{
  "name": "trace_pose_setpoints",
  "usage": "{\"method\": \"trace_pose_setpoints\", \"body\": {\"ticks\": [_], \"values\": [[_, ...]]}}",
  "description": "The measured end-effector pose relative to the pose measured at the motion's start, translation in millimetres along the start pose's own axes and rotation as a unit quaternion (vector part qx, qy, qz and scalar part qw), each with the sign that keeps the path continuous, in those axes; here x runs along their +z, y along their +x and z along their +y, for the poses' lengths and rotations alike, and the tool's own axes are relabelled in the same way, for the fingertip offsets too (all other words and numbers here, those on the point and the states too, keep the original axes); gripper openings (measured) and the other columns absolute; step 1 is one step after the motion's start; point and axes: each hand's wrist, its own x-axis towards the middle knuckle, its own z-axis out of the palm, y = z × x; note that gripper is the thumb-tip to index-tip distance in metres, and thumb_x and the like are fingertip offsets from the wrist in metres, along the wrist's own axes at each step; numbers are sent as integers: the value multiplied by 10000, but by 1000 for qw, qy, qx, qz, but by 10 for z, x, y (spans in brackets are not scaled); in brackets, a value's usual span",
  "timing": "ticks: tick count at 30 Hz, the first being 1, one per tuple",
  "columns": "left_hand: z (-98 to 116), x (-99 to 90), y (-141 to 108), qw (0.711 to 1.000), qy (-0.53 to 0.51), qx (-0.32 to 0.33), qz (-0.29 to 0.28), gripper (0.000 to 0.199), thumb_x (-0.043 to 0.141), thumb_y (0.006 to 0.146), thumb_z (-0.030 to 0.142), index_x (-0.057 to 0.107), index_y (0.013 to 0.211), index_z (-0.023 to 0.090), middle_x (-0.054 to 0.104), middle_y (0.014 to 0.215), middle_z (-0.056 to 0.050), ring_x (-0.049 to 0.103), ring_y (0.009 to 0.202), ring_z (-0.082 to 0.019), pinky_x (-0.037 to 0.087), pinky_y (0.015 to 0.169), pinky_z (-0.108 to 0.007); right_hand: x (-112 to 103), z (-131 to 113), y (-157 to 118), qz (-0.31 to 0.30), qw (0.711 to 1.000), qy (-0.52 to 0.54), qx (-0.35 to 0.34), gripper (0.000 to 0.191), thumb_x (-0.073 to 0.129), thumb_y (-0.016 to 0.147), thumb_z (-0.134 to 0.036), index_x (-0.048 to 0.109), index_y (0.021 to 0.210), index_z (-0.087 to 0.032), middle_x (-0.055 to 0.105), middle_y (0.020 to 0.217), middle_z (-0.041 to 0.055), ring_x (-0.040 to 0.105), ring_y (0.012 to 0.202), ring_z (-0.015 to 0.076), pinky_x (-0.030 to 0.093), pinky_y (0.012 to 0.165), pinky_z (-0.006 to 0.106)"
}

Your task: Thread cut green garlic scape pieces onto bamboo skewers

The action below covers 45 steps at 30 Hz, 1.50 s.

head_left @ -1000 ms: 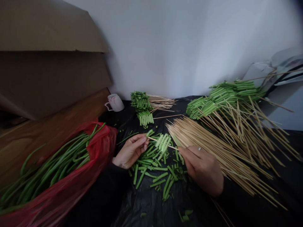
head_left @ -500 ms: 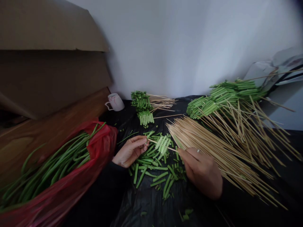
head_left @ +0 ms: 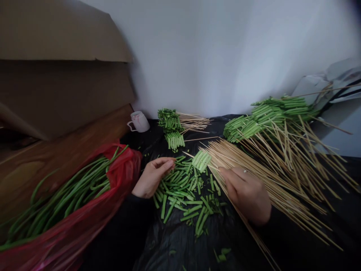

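Just right of the frame's centre, a thin wooden stick [head_left: 188, 154] carries a short row of bean pieces [head_left: 201, 161], set side by side across it. Its bare point sticks out towards the upper left, over a heap of loose cut beans [head_left: 180, 185]. The right hand [head_left: 246, 194], at centre right, has thumb and fingers clamped on the stick behind the row. The left hand [head_left: 154, 176], left of the centre, is apart from the stick's point; its thumb and forefinger tips come close together, but I cannot tell whether anything is pinched between them.

To thread a piece well, the right grip should stay firm and the point in plain sight. A piece is best offered square to the point and pierced through its middle, since a hole near the edge could split it. The left fingertips are safer at the sides of the piece than behind it, where the point would come out. A slow, straight push should bring it snug against its neighbours, with the ends level.

At the upper middle, the loaded skewers [head_left: 175, 140] show that neat, even row. A bundle of plain sticks [head_left: 254, 173] lies at centre right, beside the right hand, and a red bag [head_left: 126, 169] of long beans [head_left: 67, 201] fills the lower left.
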Motion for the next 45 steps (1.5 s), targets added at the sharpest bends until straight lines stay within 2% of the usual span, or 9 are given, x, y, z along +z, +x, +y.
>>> {"method": "trace_pose_setpoints", "body": {"ticks": [3,7,14,18,21,24,28,32,45], "values": [[-12,-109,43,985,158,58,22,195,793,659,327,763,756,161,719,761,-51,598,703,-160,432,684,-254,5,61,-7,-3,1000,-14,3,233,461,923,-130,665,1030,-165,624,731,29,575,690,141,395,657,266],[-52,-180,72,931,347,111,6,112,757,666,299,754,659,188,716,713,-53,600,689,-197,412,674,-281,15,52,-12,-4,1000,-12,-8,219,473,930,-142,664,1036,-162,626,735,27,579,692,140,392,657,270],[-110,-221,68,877,468,94,-53,176,727,674,366,728,705,193,678,707,-23,582,667,-184,388,610,-274,15,24,-13,-11,1000,-10,-10,220,484,917,-128,676,1019,-155,596,699,18,558,674,144,384,659,279],[-131,-196,66,854,503,110,-69,142,681,722,326,712,729,187,666,751,-26,585,702,-182,406,650,-285,10,14,-11,-13,1000,-3,-15,230,482,914,-121,676,1034,-142,604,716,27,564,688,144,388,670,275],[-116,-169,74,875,460,145,-32,151,652,767,317,702,766,175,682,809,-40,597,751,-184,423,712,-297,3,7,-7,-13,1000,-4,-16,235,476,913,-115,678,1030,-141,602,712,29,566,696,148,390,678,276],[-90,-138,75,932,333,145,19,174,683,765,329,689,810,161,688,808,-36,600,756,-166,439,719,-276,0,-3,-7,-13,1000,0,-15,234,474,912,-116,679,1022,-142,598,705,27,560,679,145,386,665,277],[-60,-91,48,996,77,50,17,230,767,709,331,672,807,145,689,791,-21,596,718,-111,457,660,-204,8,-30,-20,-18,1000,10,-9,236,465,919,-130,676,1024,-157,591,703,20,547,654,134,374,640,272],[-59,-61,28,993,-99,-60,-28,286,843,631,253,688,839,131,704,852,-32,625,745,-91,496,661,-169,15,-73,-33,-23,999,26,-13,255,450,924,-124,671,1046,-159,603,721,27,555,680,143,371,638,279],[-94,-33,32,982,-167,-82,-32,264,849,619,150,725,851,119,715,810,-45,646,706,-89,533,631,-157,13,-119,-31,-21,999,32,-31,252,459,915,-103,688,1015,-131,565,679,24,527,622,138,329,576,293]]}}
